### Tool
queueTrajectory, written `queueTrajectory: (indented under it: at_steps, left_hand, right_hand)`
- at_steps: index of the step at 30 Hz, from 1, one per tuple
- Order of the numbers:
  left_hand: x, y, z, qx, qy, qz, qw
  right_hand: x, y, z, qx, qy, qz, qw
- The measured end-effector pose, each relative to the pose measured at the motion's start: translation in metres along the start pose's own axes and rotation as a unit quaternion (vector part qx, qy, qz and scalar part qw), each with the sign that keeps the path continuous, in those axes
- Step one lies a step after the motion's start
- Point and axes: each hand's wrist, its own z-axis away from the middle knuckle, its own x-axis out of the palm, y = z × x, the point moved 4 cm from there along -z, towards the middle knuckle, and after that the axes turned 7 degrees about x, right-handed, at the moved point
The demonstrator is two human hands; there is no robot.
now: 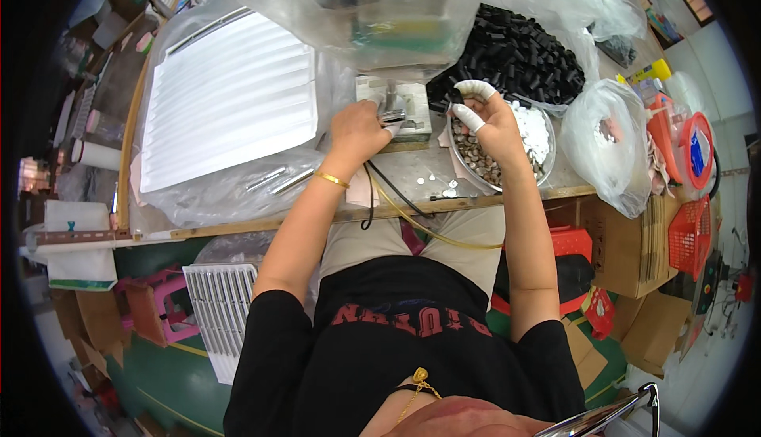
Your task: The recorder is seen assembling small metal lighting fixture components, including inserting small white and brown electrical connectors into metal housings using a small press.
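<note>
My left hand [358, 131] is closed on a shiny silver tube [392, 116], with white covers on its fingertips. It holds the tube at a small metal bench machine [416, 129], under a vertical rod. My right hand [493, 124], its thumb and finger wrapped in white, pinches a small black cylinder [456, 97] above the rim of a round tub. That tub [455, 152] contains small metallic brown pieces [479, 161] and, on its right side, small white pieces [533, 132]. Behind my right hand lies a large heap of black cylinders [519, 57].
A white ridged tray [230, 104] in clear plastic takes up the left of the table. A plastic-wrapped machine part [388, 25] overhangs the middle. Loose white discs [449, 187] lie near the front edge. A plastic bag [606, 140] and a red basket [691, 235] are at right.
</note>
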Motion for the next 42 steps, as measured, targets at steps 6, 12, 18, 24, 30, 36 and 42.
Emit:
queueTrajectory:
  at_steps: [6,12,18,24,30,36,42]
  left_hand:
    - [0.001,0.011,-0.008,-0.059,-0.063,0.047,0.995]
    - [0.005,0.015,0.008,-0.016,0.006,0.045,0.999]
    - [0.009,0.014,0.004,-0.044,-0.043,0.036,0.997]
    - [-0.033,0.023,0.033,-0.135,-0.032,0.08,0.987]
    - [-0.016,-0.003,0.06,-0.165,0.023,0.331,0.929]
    - [-0.004,0.012,0.06,-0.169,-0.002,0.34,0.925]
    - [-0.007,0.012,0.06,-0.174,0.004,0.339,0.924]
  right_hand:
    - [0.048,-0.003,-0.016,-0.073,0.058,-0.012,0.996]
    - [0.07,0.006,-0.024,-0.142,0.071,0.074,0.984]
    - [0.063,0.02,-0.019,-0.128,0.041,0.025,0.991]
    - [-0.018,0.009,0.016,-0.129,0.22,0.285,0.924]
    - [-0.081,0.021,0.051,-0.065,0.261,0.515,0.814]
    - [-0.07,0.024,0.049,-0.081,0.249,0.6,0.756]
    - [-0.062,0.019,0.042,-0.042,0.205,0.66,0.722]
